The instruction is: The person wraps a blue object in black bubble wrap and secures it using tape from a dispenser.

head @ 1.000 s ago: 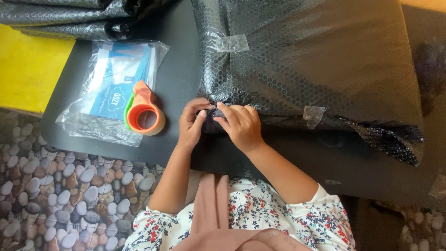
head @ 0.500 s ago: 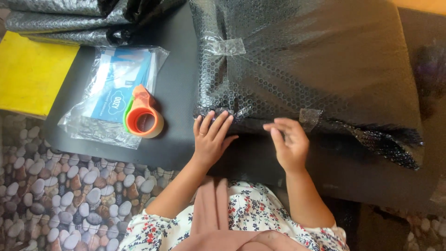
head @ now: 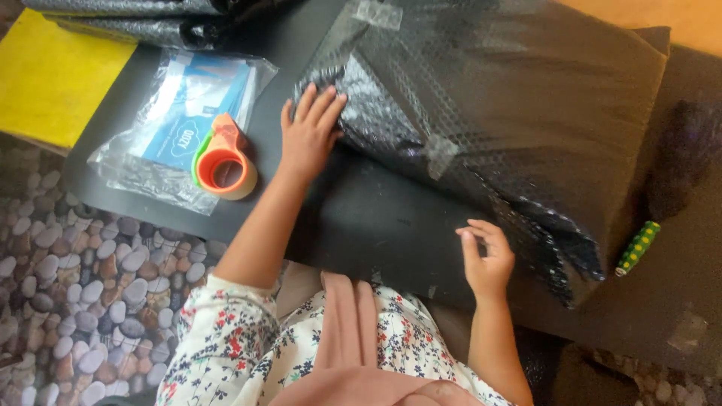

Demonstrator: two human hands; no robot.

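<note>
A large parcel wrapped in black bubble wrap (head: 511, 113) lies on the dark table (head: 376, 218), with clear tape patches on it. My left hand (head: 310, 134) lies flat, fingers spread, against the parcel's near left corner. At the parcel's near edge, my right hand (head: 487, 256) hovers with fingers loosely curled and nothing in it. An orange and green tape dispenser (head: 222, 162) stands just left of my left hand.
A clear plastic bag holding blue and white packets (head: 180, 120) lies under the dispenser. More black bubble wrap (head: 150, 22) is piled at the back left beside a yellow board (head: 53, 75). A green dotted pen (head: 638, 248) lies at the right. Pebble-pattern floor below.
The parcel has turned and slid to the right. My left hand moved up to its left corner, and my right hand came off the tape and dropped to the near edge.
</note>
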